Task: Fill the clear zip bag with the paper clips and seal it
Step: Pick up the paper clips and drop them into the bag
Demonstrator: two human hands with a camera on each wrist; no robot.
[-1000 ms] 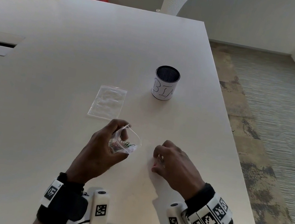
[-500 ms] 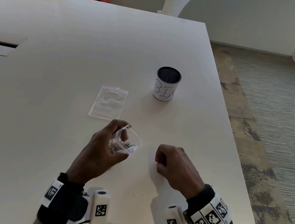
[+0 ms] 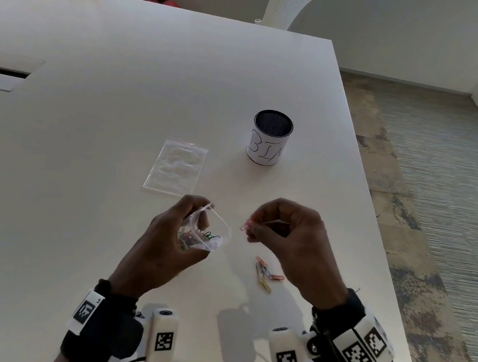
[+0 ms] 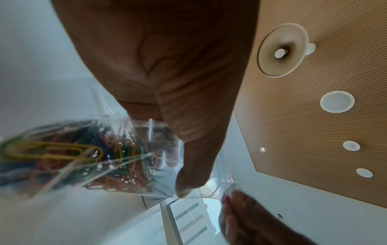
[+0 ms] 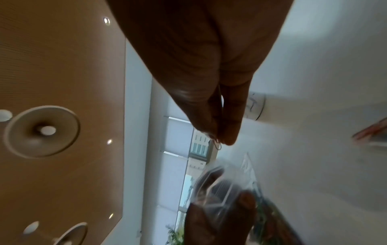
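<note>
My left hand (image 3: 177,233) grips a clear zip bag (image 3: 206,229) just above the table, its mouth gaping toward the right. Many coloured paper clips (image 4: 83,149) fill the bag's lower part in the left wrist view. My right hand (image 3: 280,229) is raised beside the bag's mouth and pinches a pink paper clip (image 3: 246,225) between thumb and fingertips. In the right wrist view the clip (image 5: 217,144) pokes out below the pinched fingers, with the bag (image 5: 226,187) under it. Several loose clips (image 3: 266,273) lie on the table under the right hand.
A second clear zip bag (image 3: 177,166) lies flat on the white table (image 3: 93,59) beyond my hands. A dark mesh cup (image 3: 270,137) with a white label stands further right. The table's right edge runs close to my right wrist. Two white chairs stand behind.
My right hand has lifted off the table and moved up toward the bag's mouth with a pink clip pinched. The loose clips it covered are uncovered. The left hand and bag stay put.
</note>
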